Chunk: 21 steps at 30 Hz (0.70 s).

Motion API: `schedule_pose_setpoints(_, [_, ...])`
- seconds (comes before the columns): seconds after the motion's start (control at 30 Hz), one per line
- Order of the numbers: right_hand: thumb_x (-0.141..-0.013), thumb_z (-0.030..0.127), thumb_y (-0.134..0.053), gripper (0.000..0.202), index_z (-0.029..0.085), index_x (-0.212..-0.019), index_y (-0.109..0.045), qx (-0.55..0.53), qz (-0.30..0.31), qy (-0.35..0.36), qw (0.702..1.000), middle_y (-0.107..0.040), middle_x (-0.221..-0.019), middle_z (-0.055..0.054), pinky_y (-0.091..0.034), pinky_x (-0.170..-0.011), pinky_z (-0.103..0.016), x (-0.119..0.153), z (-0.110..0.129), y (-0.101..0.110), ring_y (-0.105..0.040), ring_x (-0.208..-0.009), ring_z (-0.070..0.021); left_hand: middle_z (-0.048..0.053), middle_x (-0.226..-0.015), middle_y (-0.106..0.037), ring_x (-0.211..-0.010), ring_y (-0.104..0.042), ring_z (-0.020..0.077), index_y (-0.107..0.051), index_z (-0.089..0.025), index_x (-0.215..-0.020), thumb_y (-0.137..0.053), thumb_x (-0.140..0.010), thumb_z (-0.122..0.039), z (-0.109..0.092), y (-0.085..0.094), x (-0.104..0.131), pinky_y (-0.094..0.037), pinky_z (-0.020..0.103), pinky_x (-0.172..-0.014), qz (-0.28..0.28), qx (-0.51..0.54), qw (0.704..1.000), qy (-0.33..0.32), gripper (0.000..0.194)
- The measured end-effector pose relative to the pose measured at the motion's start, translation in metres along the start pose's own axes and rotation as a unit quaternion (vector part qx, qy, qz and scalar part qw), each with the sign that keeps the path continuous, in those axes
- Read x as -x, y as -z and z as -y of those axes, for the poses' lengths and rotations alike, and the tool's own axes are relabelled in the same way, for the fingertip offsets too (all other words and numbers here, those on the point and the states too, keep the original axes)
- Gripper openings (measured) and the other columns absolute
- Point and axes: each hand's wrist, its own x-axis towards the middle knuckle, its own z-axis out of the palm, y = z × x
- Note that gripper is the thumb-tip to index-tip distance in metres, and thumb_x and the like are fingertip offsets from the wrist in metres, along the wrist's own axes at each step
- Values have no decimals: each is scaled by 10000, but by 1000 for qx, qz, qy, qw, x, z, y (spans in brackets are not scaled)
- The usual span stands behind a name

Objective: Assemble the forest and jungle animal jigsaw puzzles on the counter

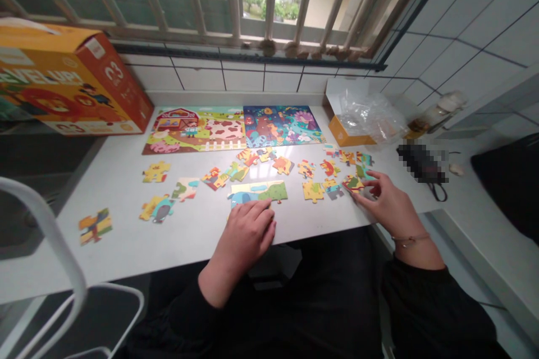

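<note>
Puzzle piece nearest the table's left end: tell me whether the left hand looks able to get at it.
Probably yes: along the near edge, bare table leaves a way from the left hand to that puzzle piece.

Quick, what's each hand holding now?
Left hand: resting on joined jigsaw pieces, grip unclear.
Right hand: touching a jigsaw piece; can't tell if held.

Left, right and behind the joined section (275,190) on the table (189,230), loose pieces (155,171); farther behind it, two assembled puzzles (223,130) side by side; behind-left, a box (63,84); behind-right, a carton (349,133) under plastic wrapping (370,115); farther right, a bottle (444,105).
</note>
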Motion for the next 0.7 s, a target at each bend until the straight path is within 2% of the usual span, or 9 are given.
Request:
schedule_pose_setpoints(0.13, [-958, 576, -774, 662, 229, -1492, -594, -59, 31, 149, 987, -799, -1190, -117, -648, -852, -437, 13, 35, 0, -753, -920, -272, 118, -1475, -743, -1298, -690, 343, -724, -228, -1170, -627, -1080, -260, 0, 0, 0, -513, 539, -1040, -2, 2, 1000, -4, 136])
schedule_pose_setpoints(0.3, [-988, 316, -779, 600, 297, -1554, -580, -160, 121, 320, 926, -754, -1356, -118, -662, -1013, -486, 26, 100, -25, -759, -1165, -296, 126, -1447, -751, -1292, -693, 338, -722, -230, -1170, -628, -1081, -257, 0, 0, 0, -515, 530, -1042, -9, 11, 1000, -2, 132])
schedule_pose_setpoints(0.4, [-1010, 221, -744, 603, 311, -1577, -559, -184, 160, 380, 892, -758, -1359, -102, -647, -1053, -482, 27, 125, -40, -741, -1225, -290, 137, -1394, -762, -1263, -704, 333, -686, -212, -1296, -616, -1074, -241, 1, 0, 2, -526, 522, -1053, -17, 37, 999, 9, 235])
schedule_pose_setpoints(0.47, [-1042, 179, -690, 547, 302, -1561, -566, -181, 171, 401, 882, -773, -1312, -92, -653, -1021, -472, 26, 135, -48, -745, -1186, -282, 141, -1349, -763, -1229, -709, 322, -611, -195, -1454, -601, -1049, -193, 3, 1, 4, -536, 509, -1058, -24, 67, 997, 14, 405])
schedule_pose_setpoints(0.53, [-1074, 146, -620, 466, 284, -1517, -591, -171, 162, 404, 884, -777, -1288, -94, -652, -1002, -469, 27, 140, -55, -743, -1166, -280, 132, -1315, -761, -1196, -712, 310, -555, -195, -1532, -591, -1023, -158, 5, 2, 5, -543, 493, -1056, -31, 96, 995, 14, 512])
schedule_pose_setpoints(0.63, [-1104, 146, -551, 344, 247, -1424, -627, -138, 113, 347, 921, -769, -1228, -120, -648, -970, -491, 37, 147, -61, -738, -1122, -300, 107, -1245, -771, -1138, -720, 294, -612, -218, -1448, -600, -1021, -166, 7, 3, 5, -549, 472, -1027, -42, 122, 991, 17, 430])
schedule_pose_setpoints(0.7, [-1111, 215, -584, 281, 231, -1388, -629, -119, 82, 297, 944, -756, -1170, -135, -648, -932, -522, 48, 151, -64, -729, -1066, -325, 94, -1197, -780, -1107, -725, 288, -652, -224, -1359, -611, -1026, -177, 7, 3, 5, -550, 467, -1004, -47, 126, 991, 18, 339])
